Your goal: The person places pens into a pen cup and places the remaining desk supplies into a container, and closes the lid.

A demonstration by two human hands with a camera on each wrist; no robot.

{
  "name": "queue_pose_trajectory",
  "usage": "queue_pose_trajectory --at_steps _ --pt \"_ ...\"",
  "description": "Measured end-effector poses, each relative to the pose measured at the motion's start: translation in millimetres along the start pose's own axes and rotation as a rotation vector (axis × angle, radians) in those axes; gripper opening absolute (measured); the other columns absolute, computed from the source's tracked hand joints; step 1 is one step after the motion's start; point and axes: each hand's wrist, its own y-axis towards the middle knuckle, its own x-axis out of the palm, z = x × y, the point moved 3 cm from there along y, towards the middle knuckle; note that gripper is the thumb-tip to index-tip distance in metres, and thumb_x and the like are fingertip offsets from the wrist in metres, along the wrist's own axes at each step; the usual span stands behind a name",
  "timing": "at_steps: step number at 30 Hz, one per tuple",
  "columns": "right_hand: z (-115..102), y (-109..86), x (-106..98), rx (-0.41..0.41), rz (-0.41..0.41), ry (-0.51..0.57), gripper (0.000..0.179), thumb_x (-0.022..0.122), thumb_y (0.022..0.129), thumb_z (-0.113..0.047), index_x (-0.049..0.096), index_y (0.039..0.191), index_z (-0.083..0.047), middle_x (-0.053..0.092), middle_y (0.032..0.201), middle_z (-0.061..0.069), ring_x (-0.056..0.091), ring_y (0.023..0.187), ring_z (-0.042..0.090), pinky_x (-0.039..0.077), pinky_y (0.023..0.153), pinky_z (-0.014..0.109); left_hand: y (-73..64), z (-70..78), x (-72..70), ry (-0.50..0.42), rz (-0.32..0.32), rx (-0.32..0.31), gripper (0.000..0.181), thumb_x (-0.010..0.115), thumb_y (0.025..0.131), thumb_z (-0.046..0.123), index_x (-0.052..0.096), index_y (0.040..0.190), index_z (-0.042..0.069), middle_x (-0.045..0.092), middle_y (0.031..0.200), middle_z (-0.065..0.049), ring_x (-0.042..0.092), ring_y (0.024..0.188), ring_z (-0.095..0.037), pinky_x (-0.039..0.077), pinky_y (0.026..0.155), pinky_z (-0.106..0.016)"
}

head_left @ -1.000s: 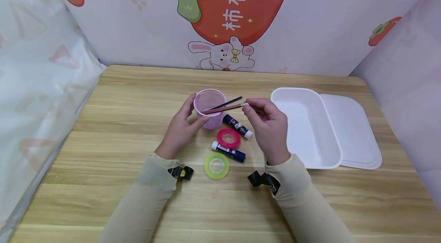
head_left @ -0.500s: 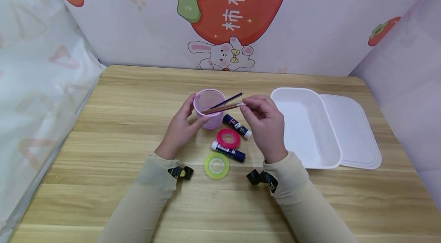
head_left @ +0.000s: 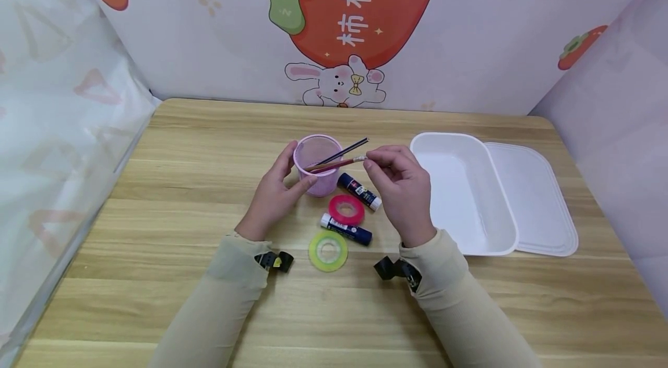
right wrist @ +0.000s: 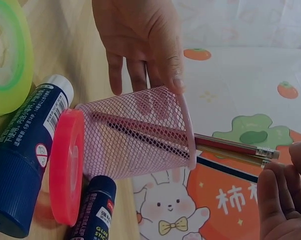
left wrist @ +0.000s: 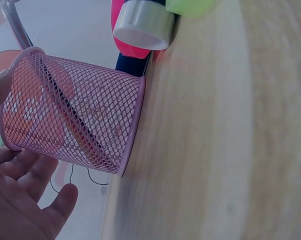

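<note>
A pink mesh pen cup (head_left: 319, 184) stands upright on the table, with several pencils leaning in it. My left hand (head_left: 271, 197) holds the cup near its rim, thumb (right wrist: 173, 70) on the near side and fingers (left wrist: 33, 172) round the other. At the eraser ends of a red pencil (right wrist: 230, 145) and a plain wood pencil (right wrist: 235, 157), the fingertips of my right hand (head_left: 404, 191) pinch. Dark pencils (head_left: 347, 149) lean farther back, apart from that hand. In front of the cup lie two glue sticks (head_left: 359, 191), a pink tape roll (head_left: 347, 210) and a yellow-green tape roll (head_left: 328, 251).
To the right of my right hand sits a white plastic box (head_left: 469, 206). Its flat white lid (head_left: 537, 200) lies alongside it, partly under the box edge. A printed cloth (head_left: 485, 55) hangs behind the table's far edge (head_left: 235, 107).
My right hand has shifted slightly left toward the cup with the pencil ends. The dark pencils now lean steeper, their tips farther up. My left hand and the cup stay put.
</note>
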Motion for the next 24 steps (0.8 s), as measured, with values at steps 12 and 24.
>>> queue_pose_trajectory --at_steps 12,24 --pt "-6 -7.0 -10 -0.018 0.008 -0.047 0.012 0.073 0.092 -0.009 0.076 0.102 -0.002 0.068 0.102 0.002 0.062 0.087 0.020 0.055 0.074 0.022 -0.5 0.9 0.4 -0.008 -0.003 0.006 0.084 0.069 0.096 0.036 0.023 0.160 0.007 0.031 0.162 -0.008 0.035 0.146 -0.026 0.032 0.117 -0.048" --pt "-17 -23.6 -28 -0.054 -0.012 -0.077 0.011 0.073 0.090 -0.001 0.077 0.100 -0.002 0.070 0.099 0.007 0.064 0.089 0.016 0.054 0.077 0.019 -0.4 -0.3 0.4 -0.006 0.000 0.000 0.083 0.068 0.097 0.036 0.023 0.159 0.006 0.032 0.162 -0.008 0.035 0.146 -0.026 0.032 0.117 -0.047"
